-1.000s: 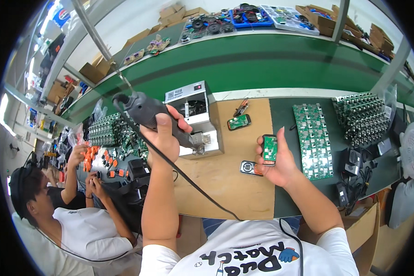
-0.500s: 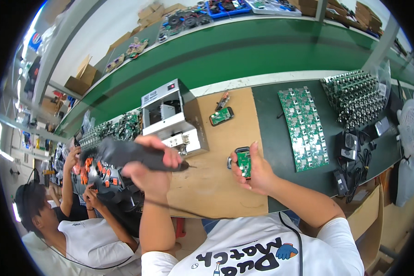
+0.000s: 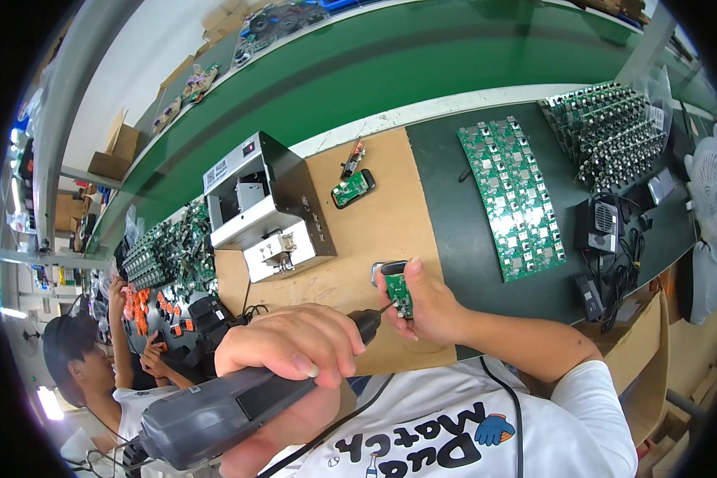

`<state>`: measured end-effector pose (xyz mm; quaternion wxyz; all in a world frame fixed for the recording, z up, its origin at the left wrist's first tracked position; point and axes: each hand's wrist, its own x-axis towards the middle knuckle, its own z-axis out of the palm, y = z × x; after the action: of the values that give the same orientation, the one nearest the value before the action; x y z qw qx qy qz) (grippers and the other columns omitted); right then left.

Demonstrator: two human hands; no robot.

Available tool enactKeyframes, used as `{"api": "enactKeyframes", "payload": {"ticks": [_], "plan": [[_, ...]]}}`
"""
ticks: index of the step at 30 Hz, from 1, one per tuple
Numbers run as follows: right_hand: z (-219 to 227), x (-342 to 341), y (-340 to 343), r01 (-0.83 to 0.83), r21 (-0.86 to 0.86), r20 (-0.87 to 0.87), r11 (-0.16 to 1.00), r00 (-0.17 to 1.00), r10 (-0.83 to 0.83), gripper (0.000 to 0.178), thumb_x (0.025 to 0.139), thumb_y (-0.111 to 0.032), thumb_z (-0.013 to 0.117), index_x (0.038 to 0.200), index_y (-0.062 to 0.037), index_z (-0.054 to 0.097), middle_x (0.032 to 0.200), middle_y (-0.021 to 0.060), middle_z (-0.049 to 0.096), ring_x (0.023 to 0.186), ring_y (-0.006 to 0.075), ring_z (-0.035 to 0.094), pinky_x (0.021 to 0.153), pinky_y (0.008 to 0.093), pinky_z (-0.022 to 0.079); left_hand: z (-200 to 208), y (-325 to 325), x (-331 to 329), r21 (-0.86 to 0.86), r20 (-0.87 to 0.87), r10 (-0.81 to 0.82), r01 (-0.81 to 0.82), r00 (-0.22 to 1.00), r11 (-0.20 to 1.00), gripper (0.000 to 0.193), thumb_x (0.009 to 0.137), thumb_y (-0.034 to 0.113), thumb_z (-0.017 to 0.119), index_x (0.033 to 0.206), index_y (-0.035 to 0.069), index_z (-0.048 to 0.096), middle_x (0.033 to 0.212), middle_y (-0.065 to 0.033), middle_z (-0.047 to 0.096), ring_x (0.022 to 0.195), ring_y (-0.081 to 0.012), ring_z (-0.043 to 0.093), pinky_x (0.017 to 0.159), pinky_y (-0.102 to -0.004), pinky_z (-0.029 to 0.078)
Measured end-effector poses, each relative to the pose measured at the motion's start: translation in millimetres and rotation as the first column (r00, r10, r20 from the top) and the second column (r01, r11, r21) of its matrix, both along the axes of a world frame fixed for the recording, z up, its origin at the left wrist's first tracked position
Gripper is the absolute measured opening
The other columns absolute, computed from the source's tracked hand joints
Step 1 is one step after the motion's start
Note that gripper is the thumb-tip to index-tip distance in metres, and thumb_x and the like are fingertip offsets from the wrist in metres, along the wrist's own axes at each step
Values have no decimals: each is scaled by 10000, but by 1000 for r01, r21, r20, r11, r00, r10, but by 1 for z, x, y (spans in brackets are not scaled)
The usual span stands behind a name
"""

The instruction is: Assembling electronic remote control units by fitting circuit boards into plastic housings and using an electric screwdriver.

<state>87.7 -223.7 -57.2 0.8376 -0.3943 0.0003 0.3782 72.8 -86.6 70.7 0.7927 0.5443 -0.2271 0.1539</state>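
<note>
My left hand [image 3: 295, 354] grips a grey electric screwdriver [image 3: 231, 406] lying nearly level, its bit tip touching a small green circuit board [image 3: 399, 295]. My right hand [image 3: 426, 307] holds that board upright over the brown mat [image 3: 374, 231]. Just behind the board a small black and silver part [image 3: 384, 269] lies on the mat. Farther back sits another small green board [image 3: 352, 190] on a black piece.
A grey metal box machine [image 3: 267, 207] stands on the mat's left. Rows of green boards [image 3: 514, 195] and a pile of components [image 3: 613, 131] lie on the dark bench to the right, beside black adapters [image 3: 601, 231] and a white fan [image 3: 713, 199]. A co-worker [image 3: 95, 374] sits at left.
The screwdriver has come down from upright to nearly level and its tip now meets the board. My right hand has brought the board nearer to my body.
</note>
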Motion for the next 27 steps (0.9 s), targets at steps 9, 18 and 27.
{"api": "enactKeyframes", "payload": {"ticks": [9, 18, 27], "plan": [[5, -4, 2, 22, -71, -109, 997, 994, -30, 616, 929, -666, 205, 926, -103, 456, 700, 25, 461, 562, 100, 450, 443, 246, 375, -15, 0, 4, 46, -29, -60, 62, 998, 997, 763, 671, 773, 611, 884, 50, 495, 616, -70, 531, 509, -216, 531, 525, -369, 463], [13, -6, 1, 64, 33, -197, 997, 979, -56, 594, 915, -682, 239, 954, -128, 448, 690, 3, 420, 556, 90, 392, 426, 234, 327, -24, -1, 2, -53, -5, -53, 52, 999, 997, 782, 698, 748, 616, 877, -9, 541, 669, -108, 579, 557, -247, 573, 547, -394, 476], [11, 13, -3, 45, 169, -138, 985, 990, -21, 454, 978, -547, 320, 1053, -128, 475, 824, 31, 529, 656, 136, 521, 558, 243, 424, -15, 13, 27, 15, -46, -166, 167, 985, 986, 929, 644, 808, 575, 1016, -41, 514, 717, -106, 602, 638, -203, 609, 607, -338, 521]]}}
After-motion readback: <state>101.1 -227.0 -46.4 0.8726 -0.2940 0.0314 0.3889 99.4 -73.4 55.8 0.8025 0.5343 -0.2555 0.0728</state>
